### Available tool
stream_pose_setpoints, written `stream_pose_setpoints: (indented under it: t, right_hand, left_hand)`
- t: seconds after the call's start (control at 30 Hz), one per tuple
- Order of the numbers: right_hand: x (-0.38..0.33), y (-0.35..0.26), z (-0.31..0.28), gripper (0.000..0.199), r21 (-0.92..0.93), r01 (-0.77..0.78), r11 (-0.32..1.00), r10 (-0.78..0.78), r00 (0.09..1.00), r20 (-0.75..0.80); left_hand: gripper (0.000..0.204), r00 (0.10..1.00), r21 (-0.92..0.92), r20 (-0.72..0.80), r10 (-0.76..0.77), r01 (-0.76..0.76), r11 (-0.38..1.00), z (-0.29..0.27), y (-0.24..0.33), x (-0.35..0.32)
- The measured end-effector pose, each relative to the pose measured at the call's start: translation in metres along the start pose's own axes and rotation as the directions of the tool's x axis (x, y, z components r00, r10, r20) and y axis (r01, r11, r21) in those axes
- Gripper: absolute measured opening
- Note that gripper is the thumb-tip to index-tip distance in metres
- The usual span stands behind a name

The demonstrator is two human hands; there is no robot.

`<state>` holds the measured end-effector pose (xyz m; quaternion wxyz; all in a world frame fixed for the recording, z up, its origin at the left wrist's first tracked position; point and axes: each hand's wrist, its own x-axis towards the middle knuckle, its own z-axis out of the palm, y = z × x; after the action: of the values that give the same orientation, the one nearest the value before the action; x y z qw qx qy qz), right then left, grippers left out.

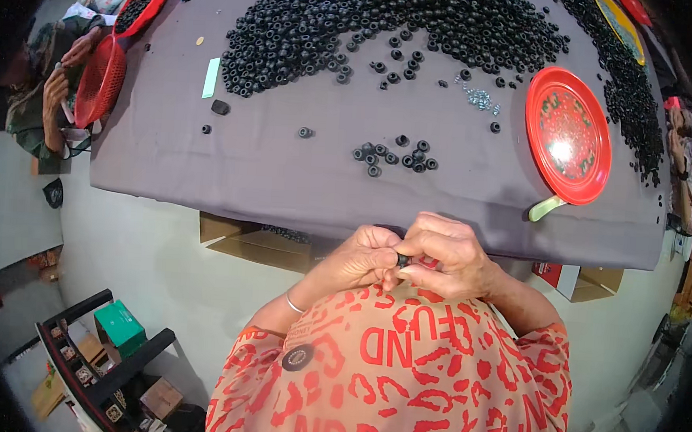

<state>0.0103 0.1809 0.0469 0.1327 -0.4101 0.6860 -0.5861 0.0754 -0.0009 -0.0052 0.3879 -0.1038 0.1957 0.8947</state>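
Near the table's front edge, both my hands meet in front of my body. My left hand (365, 258) pinches a small round black piece (403, 261), and my right hand (450, 256) grips the same piece from the other side. Fingers cover most of it, so its exact shape is hard to see. On the grey cloth beyond lies a small cluster of black ring-shaped pieces (374, 171) with holes through them. A single black piece (306, 133) sits to its left. Tiny shiny silver parts (480, 97) lie scattered farther off to the right.
A large heap of black ring pieces (293, 42) covers the table's far side. At right are a red plate (532, 136), a pale green handle (547, 208) and a spread of small black parts (636, 131). Red baskets (101, 82) and another person's hand (55, 95) are at left.
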Motion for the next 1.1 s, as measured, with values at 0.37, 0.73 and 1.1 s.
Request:
stream_pose_setpoints:
  t: [0.37, 0.73, 1.1]
  right_hand:
    - [0.008, 0.015, 0.010, 0.021, 0.173, -0.152, 0.973, 0.161, 0.986, -0.038]
    - [0.003, 0.085, -0.067, 0.019, -0.676, -0.613, 0.408, -0.006, 0.739, -0.673]
    - [0.017, 0.082, -0.059, 0.020, -0.526, -0.421, 0.739, 0.117, 0.849, -0.515]
  left_hand:
    - [0.007, 0.951, 0.171, -0.287, 0.114, -0.066, 0.983, 0.021, 0.024, -0.007]
    - [0.014, 0.356, 0.839, 0.335, 0.872, 0.308, -0.448, -0.022, 0.110, 0.010]
    - [0.016, 0.303, 0.820, 0.336, 0.892, 0.371, -0.435, -0.031, 0.110, 0.021]
